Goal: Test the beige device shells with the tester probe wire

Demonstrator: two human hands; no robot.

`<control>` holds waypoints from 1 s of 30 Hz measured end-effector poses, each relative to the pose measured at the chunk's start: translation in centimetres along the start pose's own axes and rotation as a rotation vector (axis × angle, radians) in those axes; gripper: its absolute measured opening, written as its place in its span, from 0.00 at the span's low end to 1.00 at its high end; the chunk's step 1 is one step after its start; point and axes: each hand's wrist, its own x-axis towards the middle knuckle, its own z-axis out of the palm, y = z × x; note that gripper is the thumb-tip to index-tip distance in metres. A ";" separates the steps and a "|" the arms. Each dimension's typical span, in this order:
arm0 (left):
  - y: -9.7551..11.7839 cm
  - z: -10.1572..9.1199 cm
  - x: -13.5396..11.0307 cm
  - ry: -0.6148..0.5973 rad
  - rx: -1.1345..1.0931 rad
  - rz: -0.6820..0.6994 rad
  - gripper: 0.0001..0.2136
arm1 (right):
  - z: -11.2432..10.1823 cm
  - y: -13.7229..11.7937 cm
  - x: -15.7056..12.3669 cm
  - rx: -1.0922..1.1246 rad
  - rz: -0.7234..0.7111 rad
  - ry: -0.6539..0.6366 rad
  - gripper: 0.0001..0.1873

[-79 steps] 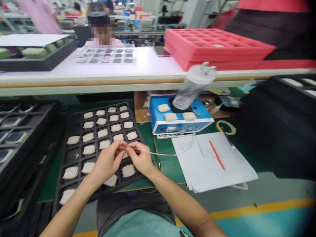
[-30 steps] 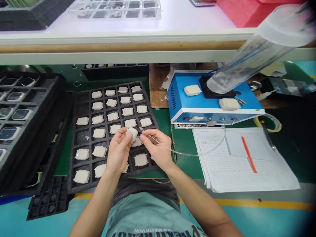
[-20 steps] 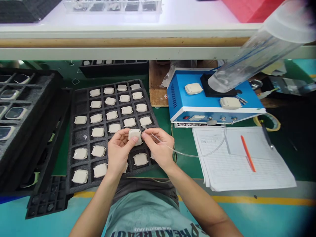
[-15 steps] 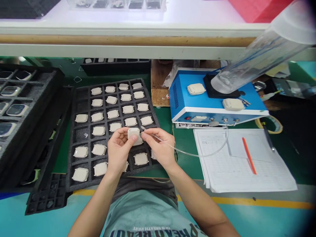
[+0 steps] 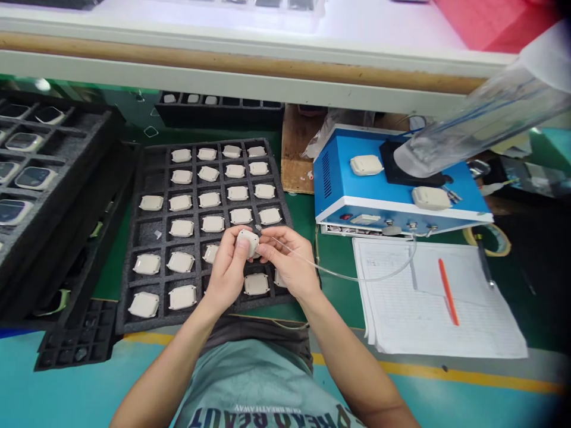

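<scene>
A cream-coloured watch case point(image 5: 248, 241) is held between the thumb and fingers of my left hand point(image 5: 227, 270), tilted above the tray. My right hand point(image 5: 292, 261) is close against the case's right side, its fingers pinched around a thin clear tube point(image 5: 341, 275). The tube runs over to the front of a blue box-shaped machine point(image 5: 350, 148). A small grey tip point(image 5: 258, 227) shows just above my right fingertips. Where the fingers meet the case, the contact is hidden. Beneath both hands lies a black foam tray point(image 5: 151, 232) with many similar cases in its compartments.
Stacked black trays with watches point(image 5: 33, 177) stand at the left. Two cream cases and a clear cylinder point(image 5: 473, 119) sit on the machine. At the right are paper sheets point(image 5: 401, 321) with an orange pen point(image 5: 447, 291). A shelf edge point(image 5: 250, 80) crosses above.
The case in my left hand has turned and tilted to the right, and both hands remain close together. The whole view has shifted slightly.
</scene>
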 end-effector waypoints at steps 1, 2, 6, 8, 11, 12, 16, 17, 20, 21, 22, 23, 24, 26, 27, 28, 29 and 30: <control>-0.1 0.1 -0.2 -0.002 0.038 0.012 0.19 | 0.0 0.0 0.0 -0.003 0.010 -0.007 0.21; -0.2 0.2 -0.3 -0.011 0.076 0.019 0.18 | 0.0 0.0 0.0 -0.008 0.016 -0.014 0.21; -0.6 0.3 -0.6 -0.059 0.209 0.027 0.17 | -0.2 -0.2 0.0 -0.037 0.037 -0.045 0.23; -0.6 0.5 -0.5 -0.062 0.179 0.012 0.17 | -0.3 -0.3 0.1 -0.047 0.031 -0.055 0.23; -0.2 0.9 -0.1 -0.072 -0.083 -0.081 0.19 | -0.4 -0.1 0.2 -0.060 -0.018 -0.061 0.25; 0.0 1.0 0.1 -0.070 -0.187 -0.122 0.18 | -0.5 -0.1 0.2 -0.064 -0.054 -0.050 0.25; 0.6 1.0 0.7 -0.005 -0.403 -0.202 0.17 | -0.6 0.2 -0.1 -0.140 -0.291 0.111 0.17; 0.6 0.9 0.8 0.014 -0.405 -0.201 0.17 | -0.7 0.2 -0.3 -0.189 -0.359 0.156 0.14; 0.4 0.4 0.7 0.074 -0.333 -0.169 0.18 | -0.6 0.2 -0.7 -0.320 -0.529 0.215 0.08; 0.3 0.3 0.6 0.097 -0.295 -0.148 0.18 | -0.6 0.2 -0.8 -0.328 -0.564 0.212 0.08; 0.2 0.3 0.5 0.116 -0.260 -0.122 0.19 | -0.5 0.2 -0.9 -0.315 -0.587 0.204 0.08; 0.1 0.3 0.4 0.132 -0.230 -0.098 0.20 | -0.3 0.3 -1.0 -0.290 -0.597 0.193 0.08; 0.0 0.3 0.3 0.141 -0.209 -0.081 0.20 | -0.2 0.4 -1.1 -0.265 -0.599 0.183 0.08; -0.1 0.4 0.2 0.139 -0.189 -0.067 0.20 | 0.0 0.6 -1.1 -0.236 -0.590 0.163 0.07; -0.1 0.5 0.1 0.135 -0.186 -0.065 0.20 | 0.0 0.7 -1.1 -0.231 -0.586 0.152 0.07; -0.1 0.5 0.0 0.131 -0.185 -0.064 0.20 | 0.1 0.8 -1.1 -0.230 -0.584 0.142 0.06; -0.1 0.6 0.0 0.128 -0.184 -0.063 0.20 | 0.1 0.8 -1.1 -0.230 -0.583 0.136 0.06; -0.1 0.6 0.0 0.127 -0.182 -0.062 0.19 | 0.1 0.8 -1.0 -0.231 -0.581 0.135 0.06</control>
